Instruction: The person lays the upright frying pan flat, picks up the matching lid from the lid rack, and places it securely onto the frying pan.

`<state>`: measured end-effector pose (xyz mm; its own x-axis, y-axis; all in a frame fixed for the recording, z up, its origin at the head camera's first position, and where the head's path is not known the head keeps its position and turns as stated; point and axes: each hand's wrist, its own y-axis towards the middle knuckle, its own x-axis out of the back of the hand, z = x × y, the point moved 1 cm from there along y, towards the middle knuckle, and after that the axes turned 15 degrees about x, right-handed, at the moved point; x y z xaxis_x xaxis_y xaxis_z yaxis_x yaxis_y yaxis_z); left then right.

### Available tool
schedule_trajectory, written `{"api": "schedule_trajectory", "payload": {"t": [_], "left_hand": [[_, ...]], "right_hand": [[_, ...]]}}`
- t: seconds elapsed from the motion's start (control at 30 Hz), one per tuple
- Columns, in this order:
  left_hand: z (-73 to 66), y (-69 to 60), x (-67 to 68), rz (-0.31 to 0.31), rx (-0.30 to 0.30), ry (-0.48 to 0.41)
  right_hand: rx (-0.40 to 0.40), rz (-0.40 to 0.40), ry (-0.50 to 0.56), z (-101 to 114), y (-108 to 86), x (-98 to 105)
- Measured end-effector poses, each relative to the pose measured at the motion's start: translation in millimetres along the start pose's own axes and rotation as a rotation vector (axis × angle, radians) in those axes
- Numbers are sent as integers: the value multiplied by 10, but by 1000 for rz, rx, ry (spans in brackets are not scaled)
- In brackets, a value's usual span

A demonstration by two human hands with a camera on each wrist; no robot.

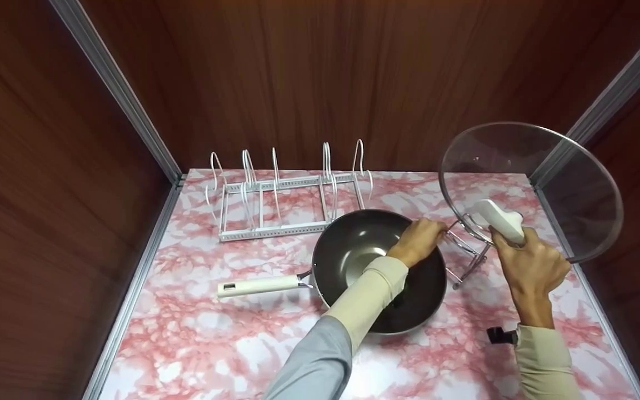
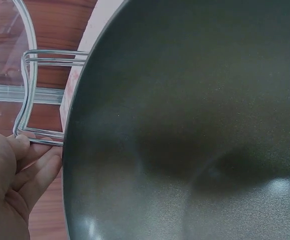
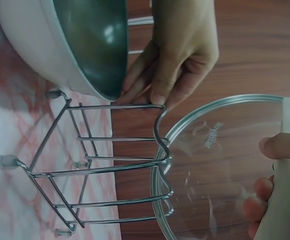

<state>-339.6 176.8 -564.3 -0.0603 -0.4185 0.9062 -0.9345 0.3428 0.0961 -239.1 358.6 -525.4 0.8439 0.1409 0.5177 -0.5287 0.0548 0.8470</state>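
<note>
In the head view my left hand (image 1: 417, 239) reaches across a dark wok (image 1: 342, 250) and pinches a top corner of a small chrome wire rack (image 3: 99, 168). The rack stands on the table just right of the wok, its near part hidden by the wok in the left wrist view. My right hand (image 1: 534, 264) grips the white handle (image 1: 500, 219) of a round glass lid (image 1: 548, 183). Tilted steeply, the lid has its lower left edge at the rack's top wires; whether it rests on them I cannot tell.
A white wire rack (image 1: 273, 230) with several upright loops stands at the back, behind the wok. The wok's cream handle (image 1: 261, 285) points left. Brown wood-grain panels (image 1: 320, 83) with metal edge strips enclose the red-and-white marbled table (image 1: 214, 333).
</note>
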Motion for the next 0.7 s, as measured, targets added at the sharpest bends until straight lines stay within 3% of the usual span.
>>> {"api": "schedule_trajectory", "payload": {"t": [0.7], "left_hand": [[-6,3,-4,16,23,-22]], "right_hand": [[-39,-20,26,-4,134,102]]}}
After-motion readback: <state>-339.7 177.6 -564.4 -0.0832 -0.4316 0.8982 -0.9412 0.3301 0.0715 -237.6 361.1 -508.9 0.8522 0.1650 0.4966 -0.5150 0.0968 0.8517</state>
